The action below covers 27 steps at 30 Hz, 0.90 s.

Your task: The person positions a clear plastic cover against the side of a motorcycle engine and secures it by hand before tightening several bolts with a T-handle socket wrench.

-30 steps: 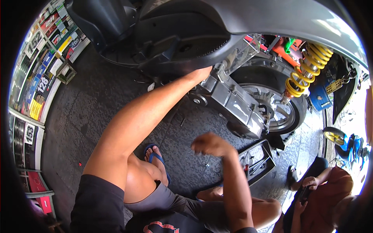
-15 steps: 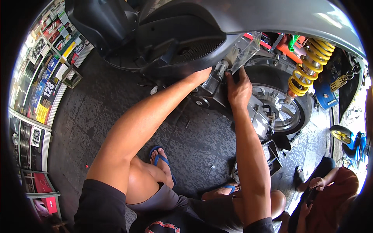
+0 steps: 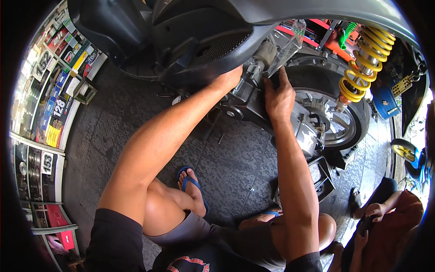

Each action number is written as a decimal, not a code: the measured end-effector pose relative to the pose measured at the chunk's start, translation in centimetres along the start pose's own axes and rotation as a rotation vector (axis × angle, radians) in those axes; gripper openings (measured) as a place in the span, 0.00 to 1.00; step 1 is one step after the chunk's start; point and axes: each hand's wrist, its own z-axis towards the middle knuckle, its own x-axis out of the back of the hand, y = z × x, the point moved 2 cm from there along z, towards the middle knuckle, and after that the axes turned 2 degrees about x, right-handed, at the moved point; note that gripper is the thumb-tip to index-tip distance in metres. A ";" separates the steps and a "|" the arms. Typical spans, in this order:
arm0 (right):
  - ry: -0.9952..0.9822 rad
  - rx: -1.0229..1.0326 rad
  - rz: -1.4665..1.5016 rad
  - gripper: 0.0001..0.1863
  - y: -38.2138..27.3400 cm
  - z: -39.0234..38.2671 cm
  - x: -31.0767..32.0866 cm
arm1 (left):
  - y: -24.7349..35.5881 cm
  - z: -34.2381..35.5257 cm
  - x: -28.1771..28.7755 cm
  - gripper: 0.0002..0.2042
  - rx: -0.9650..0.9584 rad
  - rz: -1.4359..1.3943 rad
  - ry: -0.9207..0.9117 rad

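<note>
Centrally, one grey engine casing (image 3: 253,109), low on a scooter, set between front bodywork and rear wheel. Above and adjoining, one clear plastic piece (image 3: 290,47), angular, sloping up beside the tyre.

Right hand (image 3: 279,100): over the casing, forefinger pointing up, thumb set apart from it, tips by the lower end of the clear plastic piece; any hold there not discernible. Left hand (image 3: 233,78): beneath the rim of a black body panel (image 3: 195,54), beside the casing; fingers hidden, closure impossible to judge.

Hazards, by judgement: scraped or pinched fingers, from blind reaching between panel and metal; a cracked plastic edge, from sideways pressure; a small fastener lost on the dark floor (image 3: 226,154), from a slip out of sight.

Farther out: one rear tyre (image 3: 317,77), black, with spoked silver wheel; one yellow coil spring (image 3: 369,59), upper right; one green coiled hose (image 3: 348,34); one blue container (image 3: 385,102); one dark open frame (image 3: 324,181), on the floor behind the right forearm.

Outermost: packed shelves (image 3: 38,109), left; one seated person in dark red (image 3: 401,231), lower right, dark object in hand; one blue motorbike (image 3: 416,165), beyond.
</note>
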 end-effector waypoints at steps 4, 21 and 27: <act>-0.023 -0.059 0.014 0.32 0.1 0.0 0.1 | 0.4 -0.2 -0.1 0.13 -0.070 0.202 0.040; 0.019 0.089 0.114 0.31 0.9 -0.3 -0.1 | -0.3 -0.3 -1.3 0.16 0.112 -0.220 0.130; 0.032 0.097 -0.011 0.31 1.0 0.4 -0.4 | -1.1 1.1 -2.8 0.27 0.412 -0.352 0.097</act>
